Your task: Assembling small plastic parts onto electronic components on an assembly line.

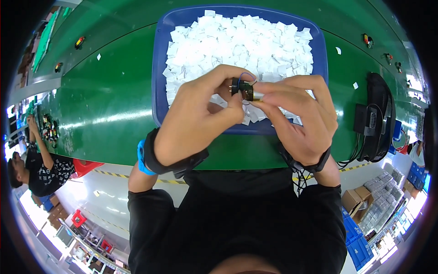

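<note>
- We hold our left hand (194,123) and right hand (299,116) together over the near edge of a blue tray (159,68), and between them sits a small black component (242,88).
- The left thumb and forefinger are pinched on the left side of this small black component; the other left fingers curl under, and we cannot tell whether they touch it.
- The right thumb and forefinger are pressed together on its right side, where a pale metal end sticks out toward the right palm.
- A thin blue wire (247,74) loops up from the top of the component, on the far side of the fingertips.
- The component hangs just above the tray, not resting in it.
- The tray is heaped with small white paper squares (237,41), which fill it nearly to the rim.
- The tray lies on a green work surface (109,100), and a few stray white squares are scattered to the left and right of it.
- Each wrist carries a dark strap, and the left one shows a blue band (141,160) at its near side.
- On the far right, a black device with cables (376,118) lies on the green surface, well apart from the hands.
- At the left edge another person (34,169) reaches up to the same surface.
</note>
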Available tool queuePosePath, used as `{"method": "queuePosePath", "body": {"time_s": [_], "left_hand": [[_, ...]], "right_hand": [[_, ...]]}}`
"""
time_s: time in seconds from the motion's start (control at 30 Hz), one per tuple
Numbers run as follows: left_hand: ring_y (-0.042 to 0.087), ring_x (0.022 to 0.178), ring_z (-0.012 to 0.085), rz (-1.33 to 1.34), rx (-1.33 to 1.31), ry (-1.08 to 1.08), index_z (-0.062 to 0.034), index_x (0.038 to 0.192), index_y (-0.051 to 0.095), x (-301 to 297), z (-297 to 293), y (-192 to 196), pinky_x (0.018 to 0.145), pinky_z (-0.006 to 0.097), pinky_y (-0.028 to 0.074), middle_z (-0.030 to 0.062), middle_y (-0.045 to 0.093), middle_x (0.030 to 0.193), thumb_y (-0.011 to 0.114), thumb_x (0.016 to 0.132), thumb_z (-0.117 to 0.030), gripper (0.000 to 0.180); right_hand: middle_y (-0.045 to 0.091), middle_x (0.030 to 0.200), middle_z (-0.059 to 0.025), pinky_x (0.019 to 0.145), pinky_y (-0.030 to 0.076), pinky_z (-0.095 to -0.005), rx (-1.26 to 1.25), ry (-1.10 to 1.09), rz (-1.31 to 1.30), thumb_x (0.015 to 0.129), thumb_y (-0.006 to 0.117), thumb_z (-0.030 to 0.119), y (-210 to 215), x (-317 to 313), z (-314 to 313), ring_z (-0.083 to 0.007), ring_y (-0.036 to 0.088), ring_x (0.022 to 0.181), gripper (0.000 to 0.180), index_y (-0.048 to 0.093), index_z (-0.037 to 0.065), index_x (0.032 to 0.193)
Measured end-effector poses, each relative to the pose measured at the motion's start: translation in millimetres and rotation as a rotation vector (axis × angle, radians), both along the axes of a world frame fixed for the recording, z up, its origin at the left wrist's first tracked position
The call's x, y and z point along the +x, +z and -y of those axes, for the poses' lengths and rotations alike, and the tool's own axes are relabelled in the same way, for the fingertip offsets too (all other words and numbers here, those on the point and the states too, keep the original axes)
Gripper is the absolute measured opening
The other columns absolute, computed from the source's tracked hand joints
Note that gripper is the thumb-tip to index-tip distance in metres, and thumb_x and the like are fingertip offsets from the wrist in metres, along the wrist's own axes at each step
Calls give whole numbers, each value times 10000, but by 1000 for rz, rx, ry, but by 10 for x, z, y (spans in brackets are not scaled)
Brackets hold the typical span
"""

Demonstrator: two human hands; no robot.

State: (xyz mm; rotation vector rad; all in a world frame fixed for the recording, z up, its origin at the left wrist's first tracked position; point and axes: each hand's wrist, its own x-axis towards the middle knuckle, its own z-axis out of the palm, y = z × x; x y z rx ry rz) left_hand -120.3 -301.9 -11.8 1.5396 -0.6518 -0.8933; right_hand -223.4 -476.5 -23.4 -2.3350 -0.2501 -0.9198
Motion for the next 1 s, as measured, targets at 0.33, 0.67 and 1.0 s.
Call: {"method": "queuePosePath", "body": {"time_s": [0.33, 0.67, 1.0], "left_hand": [[672, 809, 143, 126, 57, 28, 16, 1204, 569, -44, -17, 5, 692, 274, 592, 99, 655, 965, 598, 900, 12, 306], [692, 791, 135, -38, -6, 13, -9, 1216, 588, -20, -30, -33, 674, 273, 576, 97, 691, 947, 687, 914, -139, 343], [699, 836, 167, -108, -275, 130, 70, 1193, 574, -38, -11, -1, 685, 251, 591, 147, 684, 1041, 665, 898, -1, 317]], "right_hand": [[749, 889, -62, 648, 522, -271, -8, -11, -55, 659, 819, -61, 52, 7, 4, -204, 629, 820, 287, 685, 51, 887], [698, 949, -105, 665, 514, -289, 63, 25, -140, 669, 824, -42, 82, 1, 88, -196, 627, 828, 286, 693, 41, 908], [684, 828, -121, 660, 464, -273, 373, 64, -219, 707, 822, 0, 180, -118, 188, -151, 607, 742, 295, 653, -4, 949]]}}
